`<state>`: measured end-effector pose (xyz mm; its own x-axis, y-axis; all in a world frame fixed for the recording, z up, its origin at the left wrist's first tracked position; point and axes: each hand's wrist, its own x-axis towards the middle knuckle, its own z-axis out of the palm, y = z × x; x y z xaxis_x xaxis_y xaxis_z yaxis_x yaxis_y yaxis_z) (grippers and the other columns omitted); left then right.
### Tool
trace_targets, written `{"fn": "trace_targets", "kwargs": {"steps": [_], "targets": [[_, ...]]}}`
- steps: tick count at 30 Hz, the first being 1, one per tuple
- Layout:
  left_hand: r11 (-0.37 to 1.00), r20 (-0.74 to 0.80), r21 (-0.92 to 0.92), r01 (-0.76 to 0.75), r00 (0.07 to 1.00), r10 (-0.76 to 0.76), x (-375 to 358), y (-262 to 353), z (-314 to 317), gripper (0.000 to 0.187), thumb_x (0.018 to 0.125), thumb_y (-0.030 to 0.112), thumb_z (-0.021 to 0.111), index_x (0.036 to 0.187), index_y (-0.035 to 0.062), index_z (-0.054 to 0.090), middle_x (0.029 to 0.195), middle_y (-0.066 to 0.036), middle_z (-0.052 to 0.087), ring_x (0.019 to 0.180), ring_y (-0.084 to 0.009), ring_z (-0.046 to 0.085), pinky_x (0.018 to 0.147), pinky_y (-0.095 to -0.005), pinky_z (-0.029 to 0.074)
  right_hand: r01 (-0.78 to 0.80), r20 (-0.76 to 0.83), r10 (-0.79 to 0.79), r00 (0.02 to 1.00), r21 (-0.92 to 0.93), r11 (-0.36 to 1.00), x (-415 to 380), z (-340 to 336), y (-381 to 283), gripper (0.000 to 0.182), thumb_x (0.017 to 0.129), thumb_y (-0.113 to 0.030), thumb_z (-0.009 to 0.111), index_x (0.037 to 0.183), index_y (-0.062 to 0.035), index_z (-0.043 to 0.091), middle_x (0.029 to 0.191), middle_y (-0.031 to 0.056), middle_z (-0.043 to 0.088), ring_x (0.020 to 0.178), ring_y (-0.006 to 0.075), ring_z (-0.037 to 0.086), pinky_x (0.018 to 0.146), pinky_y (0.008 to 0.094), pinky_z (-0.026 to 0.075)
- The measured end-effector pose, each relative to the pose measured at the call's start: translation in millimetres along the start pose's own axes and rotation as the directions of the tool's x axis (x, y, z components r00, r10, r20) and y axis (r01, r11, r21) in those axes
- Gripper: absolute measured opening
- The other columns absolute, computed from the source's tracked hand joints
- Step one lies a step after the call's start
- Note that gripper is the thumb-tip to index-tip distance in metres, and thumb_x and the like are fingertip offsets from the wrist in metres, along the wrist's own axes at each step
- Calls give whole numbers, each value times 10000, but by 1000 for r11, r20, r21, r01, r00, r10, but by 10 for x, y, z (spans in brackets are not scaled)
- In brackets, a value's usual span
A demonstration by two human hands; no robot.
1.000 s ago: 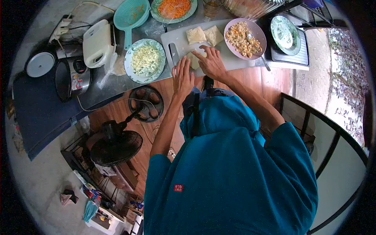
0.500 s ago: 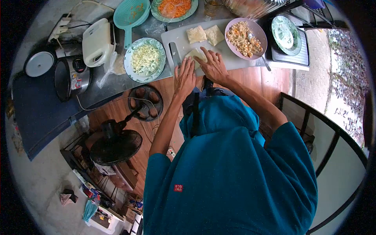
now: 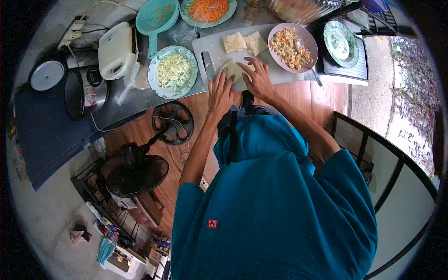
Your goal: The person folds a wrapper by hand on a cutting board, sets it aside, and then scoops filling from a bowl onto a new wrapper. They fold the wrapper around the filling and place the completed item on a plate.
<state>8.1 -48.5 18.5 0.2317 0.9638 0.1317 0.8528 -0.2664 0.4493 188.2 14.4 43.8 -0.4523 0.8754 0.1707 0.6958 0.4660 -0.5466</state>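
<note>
A pale, thin dough wrapper [image 3: 232, 70] lies on the white cutting board [image 3: 211, 45], partly covered by my hands. My left hand [image 3: 220, 94] rests on its left edge, fingers stretched out. Over the right side, my right hand [image 3: 259, 80] is spread with its fingertips on or just above the wrapper. Two folded square pastries [image 3: 234, 42] sit behind it on the board. To the right stands a pink bowl [image 3: 271, 55] of chopped filling [image 3: 290, 45] with a spoon [image 3: 297, 43] in it.
Left of the board is a plate of shredded cabbage [image 3: 173, 70]. Behind stand a plate of grated carrot [image 3: 208, 9], a green colander [image 3: 150, 32] and a glass [image 3: 255, 9]. A spoon handle [image 3: 317, 77] juts past the counter edge. A plate [image 3: 341, 43] stands far right.
My right hand's fingers have lifted and spread, drawing slightly right and uncovering more of the wrapper. My left hand has shifted slightly, its thumb now apart from the fingers.
</note>
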Motion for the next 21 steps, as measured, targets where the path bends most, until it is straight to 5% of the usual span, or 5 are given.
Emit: {"fn": "trace_targets", "kwargs": {"steps": [7, 10, 13, 21], "targets": [[980, -167, -189, 61, 981, -94, 123, -17, -84, 421, 910, 100, 532, 1321, 32, 471, 1440, -174, 408, 1317, -345, 397, 1060, -493, 299, -196, -30, 203, 979, 165, 967, -110, 19, 48, 463, 885, -154, 578, 1340, -112, 508, 1224, 160, 516, 1171, 322, 466, 948, 456, 353], [946, -322, -315, 81, 928, -187, 293, -82, -99, 338, 921, 77, 523, 1245, -17, 518, 1258, -213, 551, 1168, -394, 507, 991, -458, 391, -290, 9, 301, 954, 299, 909, -132, 78, 99, 475, 877, -171, 601, 1331, -75, 501, 1194, 179, 536, 1151, 342, 493, 944, 465, 379], [919, -213, -333, 213, 932, -293, 479, -133, -121, 297, 906, 92, 554, 1177, -27, 574, 1195, -216, 589, 1087, -386, 556, 950, -454, 422, -324, 22, 339, 941, 355, 877, -77, 151, 81, 498, 861, -191, 636, 1317, -43, 500, 1137, 184, 570, 1088, 362, 541, 927, 460, 413], [891, -32, -367, 269, 953, -302, 820, -382, 54, 282, 840, 178, 669, 1058, 0, 638, 1017, -174, 623, 938, -361, 610, 843, -439, 476, -333, 4, 365, 931, 423, 843, 126, 308, 154, 518, 822, -209, 694, 1275, -19, 532, 985, 192, 681, 1047, 343, 592, 917, 452, 450]]}}
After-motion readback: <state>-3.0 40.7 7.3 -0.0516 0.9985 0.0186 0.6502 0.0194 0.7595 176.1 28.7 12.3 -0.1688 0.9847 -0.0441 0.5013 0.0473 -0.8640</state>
